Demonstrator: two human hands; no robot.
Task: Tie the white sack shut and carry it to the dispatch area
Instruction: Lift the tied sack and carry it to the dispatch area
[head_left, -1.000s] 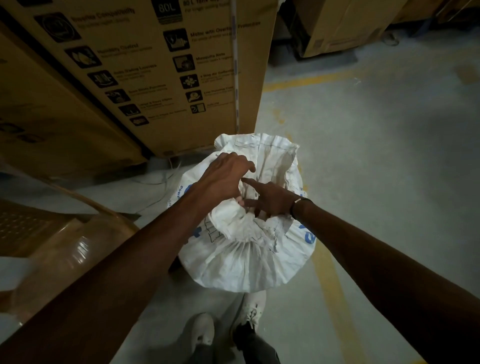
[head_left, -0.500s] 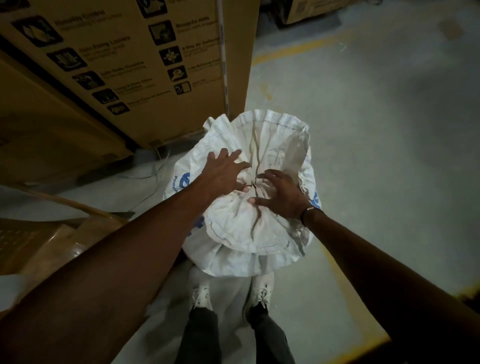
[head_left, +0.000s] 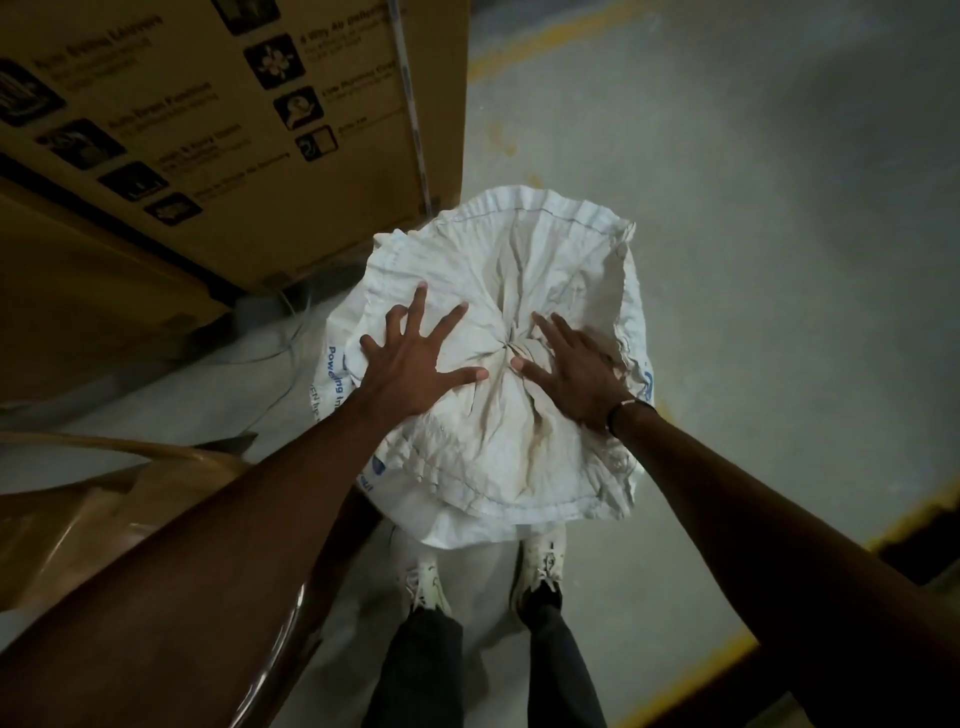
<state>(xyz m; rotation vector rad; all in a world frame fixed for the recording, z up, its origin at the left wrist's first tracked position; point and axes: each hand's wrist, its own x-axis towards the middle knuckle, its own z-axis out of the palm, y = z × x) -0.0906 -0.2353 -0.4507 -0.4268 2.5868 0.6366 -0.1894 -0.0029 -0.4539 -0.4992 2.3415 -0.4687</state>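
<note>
A grey concrete floor (head_left: 753, 260) with yellow painted lines spreads out below. A big brown cardboard box (head_left: 249, 130) with printed pictures stands at the left. Just beside it, the white woven sack (head_left: 498, 467) with blue letters stands on the floor, right in front of two white shoes (head_left: 540, 566). Its top is bunched to a tight middle. The left hand (head_left: 415, 364) and right hand (head_left: 571, 374) lie flat and open on the sack, fingers spread.

A warehouse; big printed cartons (head_left: 208, 130); yellow-lined concrete floor (head_left: 753, 234).
</note>
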